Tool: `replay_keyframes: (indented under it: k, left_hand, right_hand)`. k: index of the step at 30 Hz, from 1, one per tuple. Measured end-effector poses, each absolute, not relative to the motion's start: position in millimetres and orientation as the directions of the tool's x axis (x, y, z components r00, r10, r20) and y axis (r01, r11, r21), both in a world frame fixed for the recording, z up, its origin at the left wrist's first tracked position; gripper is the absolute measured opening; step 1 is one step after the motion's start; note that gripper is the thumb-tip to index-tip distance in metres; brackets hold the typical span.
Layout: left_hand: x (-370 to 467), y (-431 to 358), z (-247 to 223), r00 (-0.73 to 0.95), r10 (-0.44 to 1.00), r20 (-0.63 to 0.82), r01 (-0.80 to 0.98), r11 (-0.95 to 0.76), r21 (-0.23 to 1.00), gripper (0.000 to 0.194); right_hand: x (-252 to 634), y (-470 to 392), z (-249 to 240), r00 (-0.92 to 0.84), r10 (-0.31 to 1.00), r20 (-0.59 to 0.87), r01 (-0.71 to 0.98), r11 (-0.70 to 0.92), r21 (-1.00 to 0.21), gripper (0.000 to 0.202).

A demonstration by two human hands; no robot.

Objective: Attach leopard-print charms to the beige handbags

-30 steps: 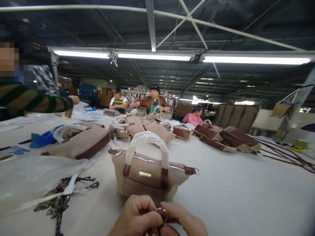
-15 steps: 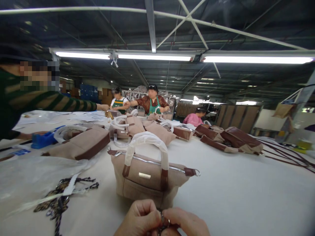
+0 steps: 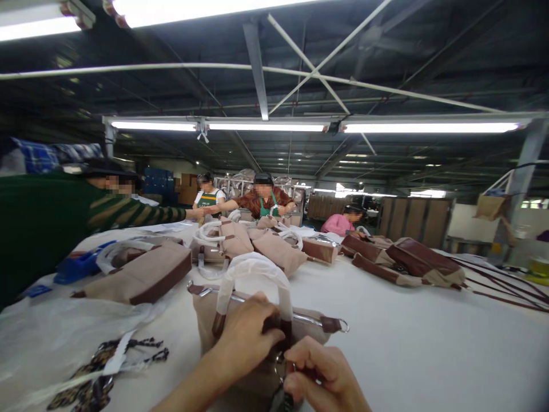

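Observation:
A beige ribbed handbag (image 3: pixel 206 320) stands upright before me, with brown leather trim, a silver zip and white-wrapped handles (image 3: pixel 257 269). My left hand (image 3: pixel 246 329) reaches over its front, fingers curled round the brown base of the right part of the handle; the fingertips are partly hidden. Just below, my right hand (image 3: pixel 323 372) pinches a metal ring clasp (image 3: pixel 279 366). Something dark hangs under this clasp at the bottom edge, too blurred to name. On the left lies a bundle of patterned dark cords (image 3: pixel 92 372) with a white paper band.
Clear plastic sheeting (image 3: pixel 64 326) and another beige bag (image 3: pixel 146 274) lie left on the white table (image 3: pixel 407 343). More bags (image 3: pixel 278 252) are heaped behind. Brown bags (image 3: pixel 420 257) with long straps lie right. A co-worker's striped sleeve (image 3: pixel 141 214) stretches across from the left; other people work beyond.
My left hand has left the metal piece and moved up to the handbag's handle. My right hand keeps the clasp. The co-worker at left leans farther in, and the view has tilted upward.

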State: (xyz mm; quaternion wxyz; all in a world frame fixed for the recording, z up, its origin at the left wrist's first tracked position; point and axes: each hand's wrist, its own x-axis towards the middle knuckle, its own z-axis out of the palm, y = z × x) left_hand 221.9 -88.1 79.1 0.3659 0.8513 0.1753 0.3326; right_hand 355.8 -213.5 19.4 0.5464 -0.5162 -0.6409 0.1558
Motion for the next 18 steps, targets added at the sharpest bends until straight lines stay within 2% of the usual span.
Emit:
replay_keyframes:
  k: [3, 6, 9, 14, 18]
  left_hand:
    - [243, -83, 79, 0.740, 0.527, 0.418, 0.106, -0.705, 0.701, 0.012]
    - [256, -79, 73, 0.749, 0.555, 0.362, 0.044, -0.587, 0.809, 0.026]
    - [260, -76, 69, 0.770, 0.563, 0.299, 0.041, -0.512, 0.858, 0.035]
    - [261, -81, 64, 0.715, 0.638, 0.285, 0.014, -0.420, 0.907, 0.036]
    - [262, -87, 60, 0.680, 0.676, 0.285, -0.056, -0.340, 0.939, 0.035]
  right_hand:
    - [359, -207, 14, 0.115, 0.843, 0.526, 0.511, 0.404, -0.759, 0.027]
    - [360, -200, 13, 0.183, 0.824, 0.536, 0.533, 0.375, -0.758, 0.020]
    - [356, -191, 14, 0.276, 0.772, 0.573, 0.546, 0.365, -0.754, 0.018]
    - [343, -179, 7, 0.472, 0.706, 0.528, 0.466, 0.309, -0.829, 0.015]
    - [335, -172, -5, 0.583, 0.651, 0.486, 0.419, 0.272, -0.866, 0.024]
